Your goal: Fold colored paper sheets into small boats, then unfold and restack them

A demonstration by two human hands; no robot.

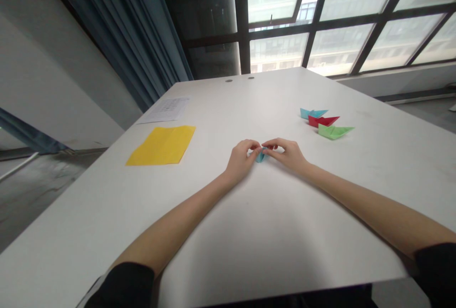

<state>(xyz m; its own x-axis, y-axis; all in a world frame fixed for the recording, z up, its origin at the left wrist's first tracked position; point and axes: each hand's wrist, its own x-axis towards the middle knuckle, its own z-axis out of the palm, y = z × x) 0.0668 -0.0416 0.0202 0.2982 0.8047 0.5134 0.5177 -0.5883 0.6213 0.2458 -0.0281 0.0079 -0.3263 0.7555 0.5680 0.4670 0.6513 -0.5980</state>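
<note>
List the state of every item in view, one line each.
left hand: pinching blue paper
right hand: pinching blue paper
blue paper: partly folded, held between both hands
blue boat: folded, on table
red boat: folded, on table
green boat: folded, on table
yellow sheet: flat, creased
white sheet: flat, printed

We count three folded paper boats toward the far right of the table [249,232]: one blue boat [312,113], one red boat [322,120], one green boat [334,131]. One small blue folded paper [261,156] sits mid-table, pinched between our two hands, the left hand [241,159] and the right hand [289,153]. Along the left edge we count two flat sheets: one yellow sheet [162,145], one white printed sheet [166,110]. Two small holes [228,80] mark the far edge.
</note>
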